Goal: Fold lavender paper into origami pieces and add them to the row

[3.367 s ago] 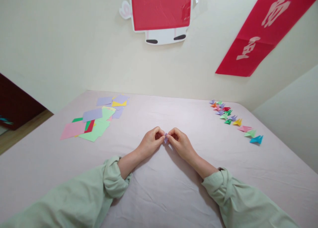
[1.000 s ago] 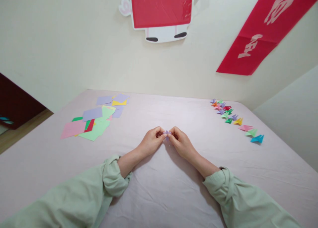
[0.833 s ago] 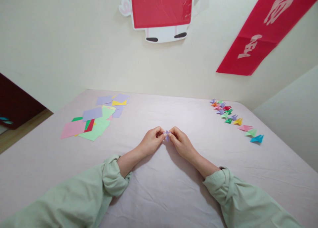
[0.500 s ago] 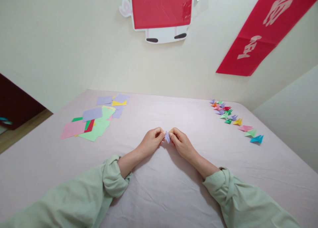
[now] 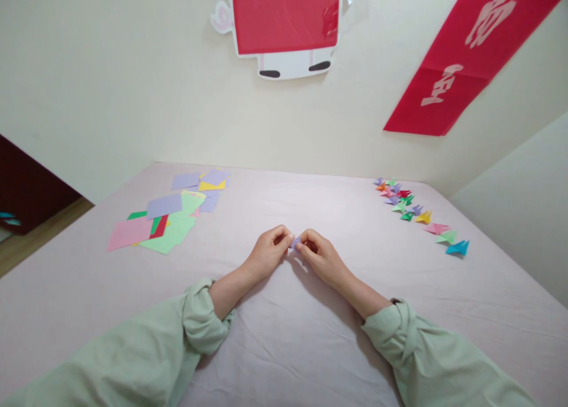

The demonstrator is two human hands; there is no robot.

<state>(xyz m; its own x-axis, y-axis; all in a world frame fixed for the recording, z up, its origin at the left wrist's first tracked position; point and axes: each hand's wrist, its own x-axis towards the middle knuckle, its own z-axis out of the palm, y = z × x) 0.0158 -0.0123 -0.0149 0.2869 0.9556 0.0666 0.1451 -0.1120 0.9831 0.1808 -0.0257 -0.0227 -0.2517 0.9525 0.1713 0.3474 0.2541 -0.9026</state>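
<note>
My left hand (image 5: 268,254) and my right hand (image 5: 320,256) meet at the middle of a pale pink cloth surface (image 5: 284,348). Both pinch a small folded lilac paper piece (image 5: 295,241) between thumb and fingertips, just above the cloth. Most of the piece is hidden by my fingers. Both forearms wear rolled-up pale green sleeves.
Loose coloured paper squares (image 5: 166,217) lie spread at the far left. A row of several small folded paper pieces (image 5: 417,215) runs along the far right. A cream wall with a red and white poster (image 5: 284,25) and a red banner (image 5: 461,58) stands behind. Wooden floor shows at left.
My fingers have worked the lilac piece: it showed as a small upright point between my hands, and now it sits lower and more hidden. Hands stayed in place.
</note>
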